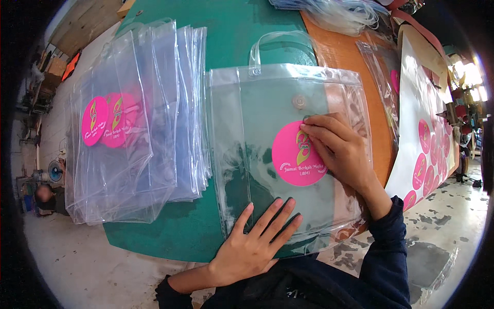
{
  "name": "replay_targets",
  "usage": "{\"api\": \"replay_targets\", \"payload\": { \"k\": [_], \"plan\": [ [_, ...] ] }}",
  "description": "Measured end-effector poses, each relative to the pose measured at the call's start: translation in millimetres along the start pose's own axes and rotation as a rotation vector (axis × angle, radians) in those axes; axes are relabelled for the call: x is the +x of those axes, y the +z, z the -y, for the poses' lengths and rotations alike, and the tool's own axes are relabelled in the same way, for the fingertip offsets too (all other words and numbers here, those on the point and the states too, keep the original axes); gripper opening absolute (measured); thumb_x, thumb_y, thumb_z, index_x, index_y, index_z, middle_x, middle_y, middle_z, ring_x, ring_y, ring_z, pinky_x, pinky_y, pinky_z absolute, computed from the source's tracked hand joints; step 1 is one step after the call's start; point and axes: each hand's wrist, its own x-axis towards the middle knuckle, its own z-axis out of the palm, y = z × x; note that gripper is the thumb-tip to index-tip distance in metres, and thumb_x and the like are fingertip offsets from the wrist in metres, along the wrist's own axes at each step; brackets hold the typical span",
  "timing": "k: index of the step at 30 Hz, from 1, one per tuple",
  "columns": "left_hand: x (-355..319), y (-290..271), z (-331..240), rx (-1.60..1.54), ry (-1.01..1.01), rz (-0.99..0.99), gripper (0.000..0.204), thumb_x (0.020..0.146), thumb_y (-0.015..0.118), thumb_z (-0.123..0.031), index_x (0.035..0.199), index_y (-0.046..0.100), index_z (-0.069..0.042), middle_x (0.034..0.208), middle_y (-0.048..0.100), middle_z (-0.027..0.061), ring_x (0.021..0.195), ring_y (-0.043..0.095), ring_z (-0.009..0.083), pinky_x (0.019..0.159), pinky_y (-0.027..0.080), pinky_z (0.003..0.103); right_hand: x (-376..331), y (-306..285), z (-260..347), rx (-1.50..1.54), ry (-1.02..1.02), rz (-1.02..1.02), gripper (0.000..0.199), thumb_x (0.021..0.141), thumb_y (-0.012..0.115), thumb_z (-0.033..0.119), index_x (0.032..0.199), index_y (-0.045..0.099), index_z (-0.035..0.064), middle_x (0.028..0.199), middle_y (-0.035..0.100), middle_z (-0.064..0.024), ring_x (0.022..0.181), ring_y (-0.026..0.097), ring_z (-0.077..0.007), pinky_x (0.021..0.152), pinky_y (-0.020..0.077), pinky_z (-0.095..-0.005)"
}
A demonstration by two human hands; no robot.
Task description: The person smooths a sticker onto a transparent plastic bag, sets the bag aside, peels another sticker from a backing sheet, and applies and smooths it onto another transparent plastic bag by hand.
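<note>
A clear plastic bag (231,149) with a loop handle lies flat in front of me. On its front is a round pink sticker (290,167) with a green and yellow emblem and white lettering. With fingertips pinched together, my right hand (339,149) is at the sticker's upper right edge. My left hand (252,247) rests with spread fingers on the lower part of the bag, below the sticker, holding nothing.
To the left lies a stack of clear bags (134,175), the top ones bearing pink stickers. A white sheet of pink stickers (406,129) hangs over the right side. More clear plastic (345,18) is piled at the back of the green table (231,36). A person (49,200) is far left.
</note>
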Motion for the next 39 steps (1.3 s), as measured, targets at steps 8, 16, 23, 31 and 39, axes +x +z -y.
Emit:
{"api": "replay_targets", "payload": {
  "k": [8, 16, 23, 31, 39],
  "plan": [
    [0.2, -0.8, 1.2, -0.03, -0.004, 0.023, 0.096, 0.059, 0.075, -0.048, 0.142, 0.036, -0.019, 0.152, 0.025, 0.0117, 0.138, 0.028, 0.0255, 0.103, 0.028, 0.056, 1.0, 2.7, -0.2, 0.004, 0.021, -0.008, 0.023, 0.076, 0.063, -0.003, 0.099, 0.062, -0.0013, 0.103, 0.06, -0.013, 0.092, 0.06, -0.0283, 0.079, 0.0502, -0.035],
    [0.2, 0.1, 1.4, -0.027, 0.001, 0.012, 0.096, 0.059, 0.075, -0.048, 0.142, 0.037, -0.02, 0.151, 0.027, 0.0116, 0.138, 0.028, 0.0251, 0.103, 0.027, 0.056, 1.1, 2.5, -0.4, -0.01, 0.0, -0.012, 0.02, 0.079, 0.062, -0.003, 0.099, 0.062, -0.0012, 0.103, 0.059, -0.0133, 0.091, 0.059, -0.0286, 0.079, 0.05, -0.0355],
    [-0.7, 1.0, 1.1, -0.038, -0.005, 0.021, 0.096, 0.06, 0.075, -0.048, 0.142, 0.035, -0.02, 0.152, 0.026, 0.0103, 0.139, 0.026, 0.0247, 0.103, 0.027, 0.055, 2.0, 2.0, 1.6, 0.002, 0.021, -0.003, 0.02, 0.08, 0.062, -0.003, 0.099, 0.062, -0.0008, 0.103, 0.059, -0.0132, 0.091, 0.059, -0.0284, 0.078, 0.0497, -0.0357],
    [0.0, 0.4, 1.9, -0.025, 0.002, 0.03, 0.097, 0.059, 0.075, -0.049, 0.143, 0.035, -0.021, 0.152, 0.026, 0.0101, 0.139, 0.026, 0.0248, 0.104, 0.026, 0.056, 2.5, 3.1, 1.6, -0.013, 0.023, -0.011, 0.019, 0.079, 0.062, -0.002, 0.098, 0.062, -0.0002, 0.102, 0.059, -0.013, 0.091, 0.059, -0.0284, 0.078, 0.0499, -0.0354],
    [-1.1, 0.8, 1.0, -0.01, 0.002, 0.019, 0.097, 0.058, 0.075, -0.05, 0.142, 0.036, -0.021, 0.151, 0.027, 0.0105, 0.139, 0.027, 0.0244, 0.104, 0.025, 0.055, 2.1, 3.0, 2.1, -0.021, 0.019, -0.012, 0.018, 0.08, 0.062, -0.002, 0.098, 0.062, -0.0007, 0.102, 0.06, -0.0132, 0.09, 0.059, -0.0284, 0.078, 0.0496, -0.0355]
  ]
}}
